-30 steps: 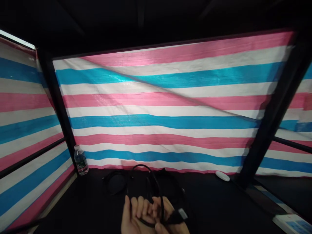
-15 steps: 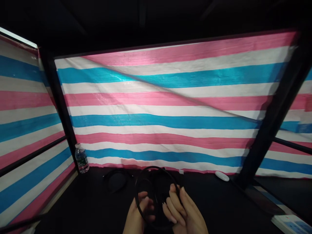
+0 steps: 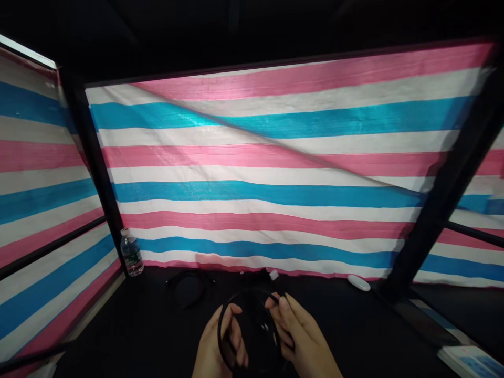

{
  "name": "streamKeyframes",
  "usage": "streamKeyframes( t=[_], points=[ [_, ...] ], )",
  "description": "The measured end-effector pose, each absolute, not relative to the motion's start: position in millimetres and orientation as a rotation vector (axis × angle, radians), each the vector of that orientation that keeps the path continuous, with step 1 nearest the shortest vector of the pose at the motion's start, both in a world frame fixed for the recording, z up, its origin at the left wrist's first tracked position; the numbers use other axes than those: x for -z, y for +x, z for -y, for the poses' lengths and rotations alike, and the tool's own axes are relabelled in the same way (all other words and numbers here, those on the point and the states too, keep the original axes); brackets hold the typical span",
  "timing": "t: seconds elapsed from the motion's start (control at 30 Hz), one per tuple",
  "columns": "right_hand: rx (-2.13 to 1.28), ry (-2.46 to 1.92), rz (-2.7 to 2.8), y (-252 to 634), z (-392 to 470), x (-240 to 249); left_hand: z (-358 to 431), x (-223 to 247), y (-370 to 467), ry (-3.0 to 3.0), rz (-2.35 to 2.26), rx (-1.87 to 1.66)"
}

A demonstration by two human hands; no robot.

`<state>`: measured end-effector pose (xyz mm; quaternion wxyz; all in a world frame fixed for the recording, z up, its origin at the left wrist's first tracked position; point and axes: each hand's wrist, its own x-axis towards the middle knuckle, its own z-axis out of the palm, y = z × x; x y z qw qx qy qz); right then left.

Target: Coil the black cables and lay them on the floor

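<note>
A black cable [image 3: 219, 332] is bent into a round loop between my two hands, low in the middle of the head view. My left hand [image 3: 216, 344] has its fingers curled round the left side of the loop. On the loop's right side, my right hand [image 3: 301, 333] pinches the cable between thumb and fingers. A white plug end [image 3: 273, 274] shows just beyond the hands, near the back of the table. The lower part of the loop is dark and hard to make out against the black table.
Another coiled black cable [image 3: 177, 277] lies at the back left. A water bottle [image 3: 133, 255] stands in the left corner. A white oval object [image 3: 358, 283] rests at the back right, and a white box [image 3: 468, 361] is at lower right. Striped sheeting [image 3: 255, 194] hangs behind.
The loop's top has dropped lower. My right hand has turned and its fingers have shifted their hold on the cable. The white plug end appears slightly further left.
</note>
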<state>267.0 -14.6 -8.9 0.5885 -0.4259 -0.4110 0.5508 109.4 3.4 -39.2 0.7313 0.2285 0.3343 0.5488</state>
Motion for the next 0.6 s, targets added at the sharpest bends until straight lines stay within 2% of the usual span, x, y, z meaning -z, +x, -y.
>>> streamKeyframes(
  t=[0.17,0.37,0.47,0.6],
  points=[
    [-0.700,-1.252,1.543,272.1,13.4,4.2,-2.0,33.3,106.4,0.587,-0.650,-1.113],
    [-0.412,-1.374,1.772,268.7,1.4,6.3,1.2,28.7,108.0,0.810,-0.727,-0.978],
    [-0.374,-1.292,1.906,269.2,-3.0,13.2,4.5,21.7,105.9,0.931,-0.852,-0.838],
    [-0.664,-1.215,1.903,272.0,2.2,15.8,4.4,18.4,104.9,1.048,-0.916,-0.820]
  ],
)
